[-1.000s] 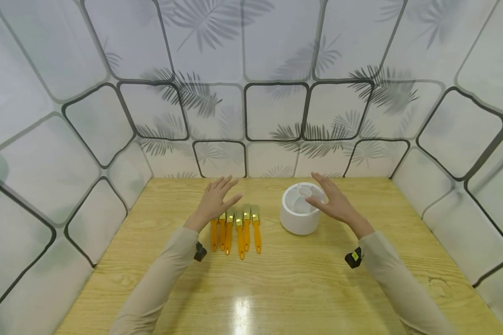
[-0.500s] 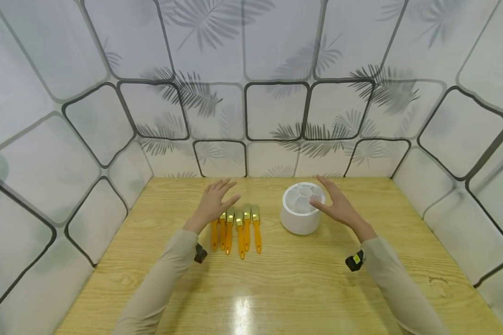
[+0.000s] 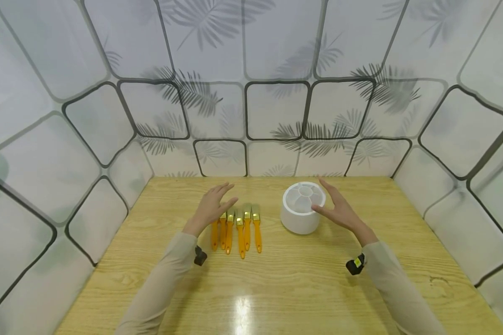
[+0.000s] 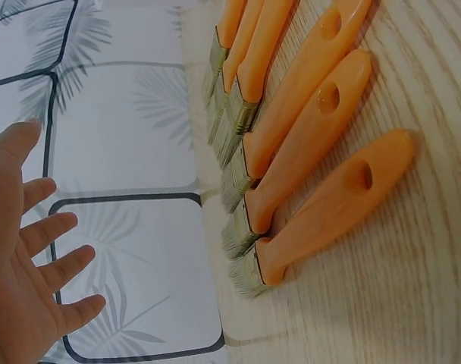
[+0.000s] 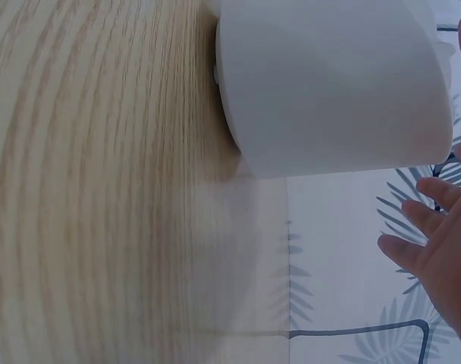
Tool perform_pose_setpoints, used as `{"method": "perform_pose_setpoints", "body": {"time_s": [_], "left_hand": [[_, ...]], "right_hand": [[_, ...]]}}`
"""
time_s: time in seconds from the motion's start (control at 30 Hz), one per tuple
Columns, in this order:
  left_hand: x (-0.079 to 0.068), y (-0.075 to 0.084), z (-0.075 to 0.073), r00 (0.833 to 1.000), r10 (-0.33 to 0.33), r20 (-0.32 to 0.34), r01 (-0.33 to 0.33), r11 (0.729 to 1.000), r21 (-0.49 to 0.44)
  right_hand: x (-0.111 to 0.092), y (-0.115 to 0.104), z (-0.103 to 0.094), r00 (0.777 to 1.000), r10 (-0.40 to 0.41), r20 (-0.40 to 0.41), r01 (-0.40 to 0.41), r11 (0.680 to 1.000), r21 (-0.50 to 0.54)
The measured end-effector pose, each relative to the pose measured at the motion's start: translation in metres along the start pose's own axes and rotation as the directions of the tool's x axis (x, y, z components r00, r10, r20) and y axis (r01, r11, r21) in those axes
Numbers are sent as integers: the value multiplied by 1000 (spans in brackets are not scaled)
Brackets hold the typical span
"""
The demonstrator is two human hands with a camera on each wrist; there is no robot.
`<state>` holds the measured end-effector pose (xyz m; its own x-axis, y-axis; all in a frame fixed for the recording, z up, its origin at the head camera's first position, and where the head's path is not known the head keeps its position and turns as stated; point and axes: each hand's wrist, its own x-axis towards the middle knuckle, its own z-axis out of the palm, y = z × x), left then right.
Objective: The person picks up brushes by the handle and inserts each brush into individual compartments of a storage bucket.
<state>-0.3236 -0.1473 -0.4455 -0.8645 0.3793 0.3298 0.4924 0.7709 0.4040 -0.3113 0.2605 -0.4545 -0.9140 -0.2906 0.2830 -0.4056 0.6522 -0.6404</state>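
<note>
Several flat paintbrushes [image 3: 241, 237] with orange handles lie side by side on the table, bristles pointing to the back. My left hand [image 3: 208, 208] hovers over the leftmost ones, fingers spread and holding nothing; it hides part of them. In the left wrist view the brushes [image 4: 337, 216] show apart from that hand [image 4: 22, 265]. A round white divided organizer [image 3: 300, 222] stands upright to the right of the brushes. At its right side my right hand [image 3: 339, 209] is held with fingers extended and nothing gripped. The right wrist view shows the organizer's wall [image 5: 329, 91] near the fingers.
The wood-grain table [image 3: 293, 279] reaches back to a patterned curtain-like backdrop [image 3: 272, 111]. Similar sheets enclose the left and right sides. Each wrist carries a small black camera [image 3: 200, 256].
Both hands have drifted slightly down and toward me, the right one also a little to the right. The brushes and the organizer have stayed in place.
</note>
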Motion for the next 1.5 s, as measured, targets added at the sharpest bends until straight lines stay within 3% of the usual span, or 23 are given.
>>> {"method": "perform_pose_setpoints", "body": {"time_s": [0.27, 0.63, 1.03, 1.27, 1.5], "left_hand": [[-2, -5, 5, 1000, -10, -23, 10, 1000, -25], [-7, -11, 10, 999, -16, -38, 14, 999, -46], [-12, -14, 11, 994, -106, -1, 105, 990, -89], [-19, -18, 13, 992, -121, 21, 122, 986, -114], [-23, -18, 12, 990, -138, 21, 139, 982, -131]], "right_hand": [[-5, 0, 5, 999, 50, 23, -50, 999, 22], [-7, 3, 8, 999, 37, 8, -37, 999, 32], [-10, 10, 15, 1000, 19, -4, -18, 992, 123], [-20, -21, 8, 1000, 20, 17, -23, 985, 170], [-21, -25, 7, 997, 63, 40, -69, 981, 180]]}}
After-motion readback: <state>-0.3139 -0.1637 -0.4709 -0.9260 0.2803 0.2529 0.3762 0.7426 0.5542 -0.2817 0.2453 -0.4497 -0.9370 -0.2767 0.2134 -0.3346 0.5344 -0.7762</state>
